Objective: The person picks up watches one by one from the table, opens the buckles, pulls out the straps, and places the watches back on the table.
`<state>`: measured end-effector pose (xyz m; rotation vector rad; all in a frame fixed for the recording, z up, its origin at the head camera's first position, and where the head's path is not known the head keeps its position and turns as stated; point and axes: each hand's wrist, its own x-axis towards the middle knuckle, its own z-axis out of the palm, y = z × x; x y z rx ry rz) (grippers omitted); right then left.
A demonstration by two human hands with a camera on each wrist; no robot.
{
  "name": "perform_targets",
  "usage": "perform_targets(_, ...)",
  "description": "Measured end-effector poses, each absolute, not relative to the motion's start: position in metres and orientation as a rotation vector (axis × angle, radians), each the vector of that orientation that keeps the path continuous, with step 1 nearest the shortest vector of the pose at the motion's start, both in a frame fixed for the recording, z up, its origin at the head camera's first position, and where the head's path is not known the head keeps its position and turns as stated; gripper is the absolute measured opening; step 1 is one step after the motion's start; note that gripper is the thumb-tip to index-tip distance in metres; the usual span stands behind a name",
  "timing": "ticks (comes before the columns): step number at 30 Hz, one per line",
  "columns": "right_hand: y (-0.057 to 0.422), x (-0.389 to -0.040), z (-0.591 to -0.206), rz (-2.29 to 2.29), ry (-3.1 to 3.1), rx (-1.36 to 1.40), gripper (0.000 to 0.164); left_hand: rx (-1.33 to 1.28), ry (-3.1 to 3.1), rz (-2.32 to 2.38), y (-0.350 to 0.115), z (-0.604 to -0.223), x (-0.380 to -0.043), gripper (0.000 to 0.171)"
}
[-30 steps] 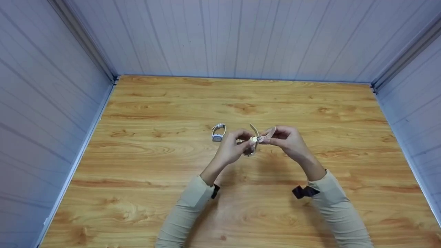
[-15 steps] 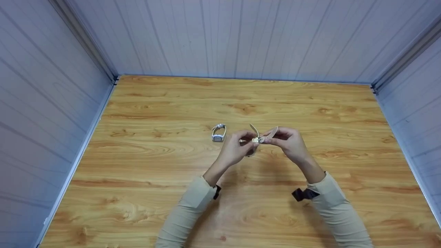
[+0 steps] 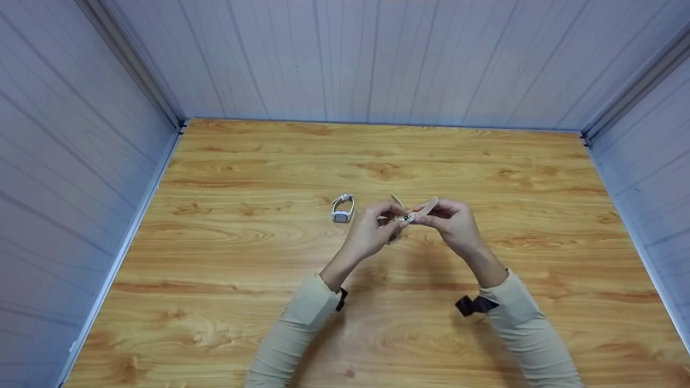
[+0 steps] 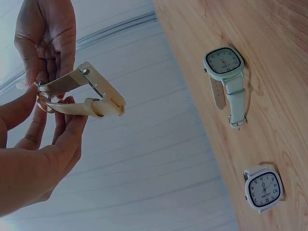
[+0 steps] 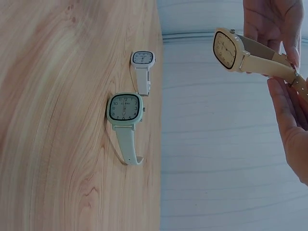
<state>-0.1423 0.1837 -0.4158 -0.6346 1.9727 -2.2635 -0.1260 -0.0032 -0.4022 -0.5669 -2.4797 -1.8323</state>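
Observation:
A cream wristwatch [image 5: 227,50] with a squarish case hangs between both hands, its strap ends meeting at the buckle. My left hand [image 3: 367,229] pinches the buckle end with thumb and fingers. Thumb and fingers of my right hand [image 3: 455,223] pinch the holed strap end [image 3: 431,205], whose tip sticks up past them. In the left wrist view the strap forms a loop, its case lowest, close to a pale strap keeper [image 4: 91,107]. From the head view the hands mostly cover the buckle.
On the wooden table [image 3: 242,258] lie a pale green watch [image 5: 124,108] and a smaller-looking white watch [image 3: 340,216], left of the hands. Pale panel walls [image 3: 345,59] enclose the table's back and sides.
My left hand has shifted slightly right, covering more of what shows below it. The holed strap tip now reaches a little farther right past the right fingers.

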Motion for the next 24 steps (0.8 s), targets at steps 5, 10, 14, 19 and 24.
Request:
perform_targets(5,0.1836,-0.1415,-0.4162,-2.289,1.961,-0.667,0.017,-0.569,-2.481,-1.850,-0.0031,-0.4018,-0.1253,0.009)
perform_targets(10,0.1835,-0.1416,-0.4169,-2.328,1.893,-0.705,0.013,-0.579,-2.489,-1.896,-0.0033,-0.4006,-0.1249,0.008)
perform_targets(14,0.1832,-0.1417,-0.4170,-2.342,1.861,-0.722,0.012,-0.592,-2.488,-1.929,-0.0028,-0.4004,-0.1256,0.006)
perform_targets(19,0.1829,-0.1415,-0.4173,-2.351,1.840,-0.744,0.011,-0.621,-2.506,-1.932,-0.0026,-0.4003,-0.1265,0.005)
perform_targets(24,0.1824,-0.1412,-0.4173,-2.351,1.833,-0.760,0.011,-0.634,-2.521,-1.938,-0.0028,-0.3999,-0.1264,0.005)
